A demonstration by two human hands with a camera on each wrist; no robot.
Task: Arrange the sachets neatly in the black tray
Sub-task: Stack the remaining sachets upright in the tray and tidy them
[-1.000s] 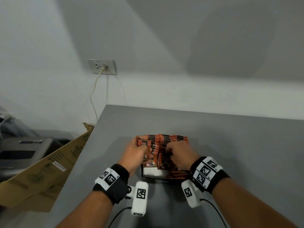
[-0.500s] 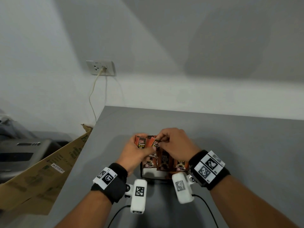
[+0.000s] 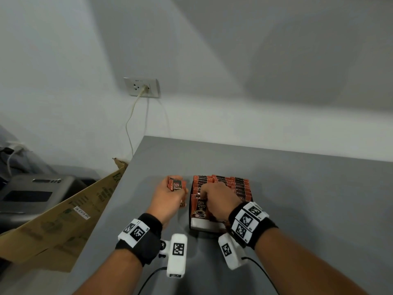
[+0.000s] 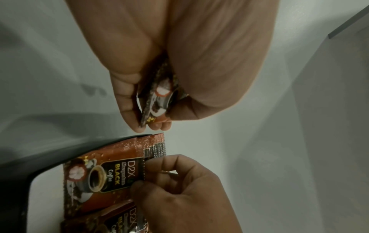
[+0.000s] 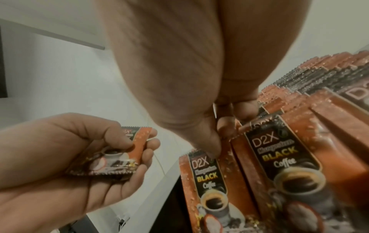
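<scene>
L hand (image 3: pixel 170 195) sits just left of the black tray (image 3: pixel 204 227) on the grey worktop (image 3: pixel 297 199), and its grip is wrapped round a small bunch of sachets (image 3: pixel 177 185), thumb on the printed face, fingers curled behind; the R-wrist view shows the bunch (image 5: pixel 117 159) lying across the fingers w/ the thumb pressing it down, coffee-cup print facing out. How many are in that bunch, can't tell. R hand (image 3: pixel 219 199) is over the front-left part of the tray, fingers bent down among the standing sachets; its grip, thumb and forefinger, pinches the top edge of a sachet at the front of the left row (image 5: pixel 205 170). From the L-wrist view the same R hand (image 4: pixel 183 193) shows curled at the top edge of that front sachet (image 4: pixel 103 178), the dark tray wall (image 4: pixel 40 164) just beside it. Right of the R grip, more sachets stand upright in tight rows (image 3: pixel 240 186), orange-brown w/ dark tops, running to the tray's far end. Well left of the L grip, past the worktop edge, a flattened cardboard box (image 3: pixel 63 220) leans, w/ a grey machine (image 3: pixel 32 190) behind it. Up on the wall, a socket (image 3: pixel 141 87) w/ a cord plugged in.
</scene>
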